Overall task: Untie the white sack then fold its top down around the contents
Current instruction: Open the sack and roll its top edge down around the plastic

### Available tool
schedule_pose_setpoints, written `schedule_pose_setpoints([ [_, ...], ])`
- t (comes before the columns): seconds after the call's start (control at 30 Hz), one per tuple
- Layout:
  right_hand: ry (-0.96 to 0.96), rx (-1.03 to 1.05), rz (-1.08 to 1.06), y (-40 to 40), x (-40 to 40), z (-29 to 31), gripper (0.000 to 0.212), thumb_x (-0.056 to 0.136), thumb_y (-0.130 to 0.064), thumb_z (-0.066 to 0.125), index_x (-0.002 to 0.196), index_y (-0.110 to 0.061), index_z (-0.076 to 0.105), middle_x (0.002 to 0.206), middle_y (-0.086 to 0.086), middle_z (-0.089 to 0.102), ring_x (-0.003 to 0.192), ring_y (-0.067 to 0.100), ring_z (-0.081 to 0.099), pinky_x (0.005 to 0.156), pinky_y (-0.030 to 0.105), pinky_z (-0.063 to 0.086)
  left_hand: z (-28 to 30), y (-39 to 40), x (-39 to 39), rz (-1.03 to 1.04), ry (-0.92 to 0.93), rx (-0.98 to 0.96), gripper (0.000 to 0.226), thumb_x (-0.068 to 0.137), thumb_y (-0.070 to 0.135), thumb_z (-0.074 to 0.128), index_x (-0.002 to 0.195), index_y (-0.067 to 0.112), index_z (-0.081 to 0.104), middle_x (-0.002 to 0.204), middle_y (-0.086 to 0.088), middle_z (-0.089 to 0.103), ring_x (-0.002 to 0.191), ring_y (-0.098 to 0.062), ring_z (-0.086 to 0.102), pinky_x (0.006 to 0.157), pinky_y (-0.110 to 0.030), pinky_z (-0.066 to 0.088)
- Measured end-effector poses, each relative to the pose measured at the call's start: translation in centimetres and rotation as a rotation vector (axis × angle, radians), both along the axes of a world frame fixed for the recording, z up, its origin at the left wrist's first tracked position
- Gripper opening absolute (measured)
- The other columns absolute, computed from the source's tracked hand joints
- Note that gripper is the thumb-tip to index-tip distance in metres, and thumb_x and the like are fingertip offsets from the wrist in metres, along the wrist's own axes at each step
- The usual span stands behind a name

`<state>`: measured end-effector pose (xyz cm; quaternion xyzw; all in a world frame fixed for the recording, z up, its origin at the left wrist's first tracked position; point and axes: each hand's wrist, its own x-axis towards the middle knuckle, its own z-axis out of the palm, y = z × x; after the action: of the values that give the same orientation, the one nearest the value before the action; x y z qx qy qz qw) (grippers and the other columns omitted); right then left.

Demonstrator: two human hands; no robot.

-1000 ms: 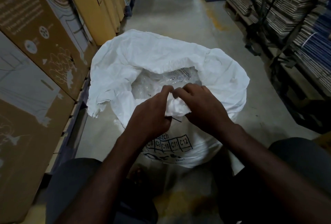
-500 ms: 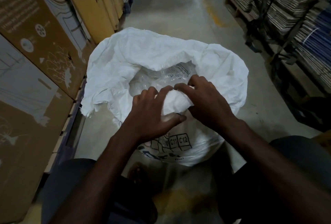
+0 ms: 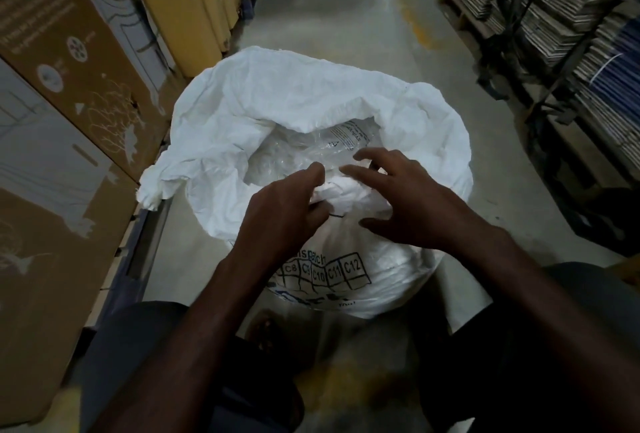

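Your right hand (image 3: 412, 200) has let go of the near rim of the white sack (image 3: 311, 110) and now spreads its fingers open above the fold, holding nothing, where a second ago both hands pinched the same bunch of fabric together. Your left hand (image 3: 284, 211) stays curled over that bunched edge, thumb under it, though how firmly it grips is hard to tell. The sack stands on the concrete floor (image 3: 346, 17) directly under your hands, untied, its mouth gaping and clear plastic packets (image 3: 311, 159) showing just beyond your fingertips; the fold-down looks partly done, with a loose flap hanging off to the left of your left hand. Cardboard cartons (image 3: 69, 86) crowd that flap on the left, and stacked flat board (image 3: 571, 34) lines the right, so the freest room for working the rim lies ahead of your hands, down the aisle.
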<state>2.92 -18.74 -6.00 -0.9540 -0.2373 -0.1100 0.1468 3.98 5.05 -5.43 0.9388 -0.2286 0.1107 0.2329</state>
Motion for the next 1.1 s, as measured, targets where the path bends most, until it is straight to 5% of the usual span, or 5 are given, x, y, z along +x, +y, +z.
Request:
schedule_pose_setpoints([
  [0.2, 0.032, -0.064, -0.060, 0.6, 0.8, -0.6, 0.060, 0.081, -0.016, 0.077, 0.128, -0.033, 0.045, 0.123, -0.005, 0.059, 0.123, 0.021, 0.053, 0.122, 0.048, 0.030, -0.7, -1.1, -0.5, -0.024, -0.018, 0.008, 0.032, 0.087, 0.019, 0.074, 0.113, 0.024, 0.056, 0.103, 0.009, 0.060, 0.078, -0.020, 0.061, 0.057, -0.034, 0.046],
  [0.3, -0.085, 0.008, -0.046, 1.0, 1.0, -0.9, 0.041, 0.086, -0.016, 0.073, 0.118, -0.026, 0.050, 0.094, -0.003, 0.058, 0.091, 0.023, 0.055, 0.092, 0.034, 0.044, -1.1, -2.2, -1.2, -0.022, 0.039, -0.046, 0.058, 0.086, 0.033, 0.075, 0.139, 0.035, 0.050, 0.118, 0.012, 0.068, 0.093, -0.016, 0.069, 0.070, -0.033, 0.051],
  [0.67, -0.174, -0.093, -0.102, 0.2, 0.9, -1.2, 0.090, 0.077, -0.011, 0.077, 0.156, -0.034, 0.040, 0.139, 0.000, 0.052, 0.126, 0.021, 0.049, 0.107, 0.045, 0.037, -1.5, -1.7, 0.0, 0.073, -0.210, -0.041, 0.046, 0.088, 0.019, 0.080, 0.132, 0.018, 0.067, 0.117, -0.001, 0.077, 0.097, -0.031, 0.077, 0.069, -0.044, 0.060],
  [0.87, -0.500, 0.082, -0.162, -1.0, 1.3, 0.3, 0.038, 0.090, -0.006, 0.069, 0.126, -0.015, 0.069, 0.132, 0.008, 0.065, 0.114, 0.031, 0.063, 0.084, 0.044, 0.046, -0.8, -2.2, -0.1, 0.069, -0.296, -0.057, 0.059, 0.088, 0.018, 0.073, 0.146, 0.022, 0.061, 0.140, 0.002, 0.068, 0.114, -0.024, 0.070, 0.073, -0.039, 0.060],
  [1.1, -0.511, 0.102, -0.166, -0.2, 0.3, 0.5, 0.042, 0.082, 0.007, 0.051, 0.116, -0.010, 0.068, 0.110, 0.012, 0.071, 0.088, 0.035, 0.066, 0.075, 0.047, 0.052, 0.0, -3.4, -0.4, -0.061, -0.267, -0.043, 0.056, 0.097, 0.044, 0.074, 0.147, 0.022, 0.062, 0.142, 0.000, 0.068, 0.125, -0.024, 0.067, 0.098, -0.039, 0.057],
])
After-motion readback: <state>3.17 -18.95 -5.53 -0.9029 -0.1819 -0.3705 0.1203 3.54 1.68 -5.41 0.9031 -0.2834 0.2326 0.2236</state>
